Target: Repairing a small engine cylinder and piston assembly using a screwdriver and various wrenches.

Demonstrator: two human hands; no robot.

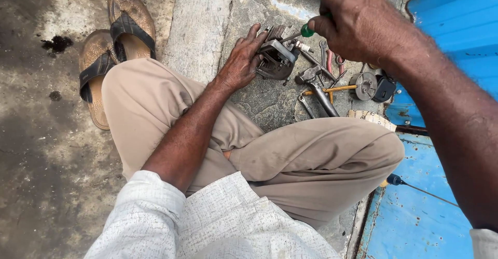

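A finned grey metal engine part [277, 56] rests on the stone slab [259, 4], which serves as the landmark here; there is no box or tray, and the loose tools lie bare on the stone. The left hand [241, 62] lies on the part's left side, palm down, fingers spread and curled over its top edge to steady it, the forearm reaching out over the bent knee in beige trousers [290, 155]. The right hand [363, 23] hovers above the part's right side, fist closed round a green-handled screwdriver [306, 30] whose shaft slants down to the part. Just right of the part lie grey pliers [319, 85], small spanners [324, 51], a yellow-shafted tool [332, 89] and a round metal disc [365, 85], crowded together. Beyond them the slab ends against a blue metal sheet [456, 25]. Left of the slab, on stained concrete, sits a pair of brown sandals [114, 46], well apart from the part.
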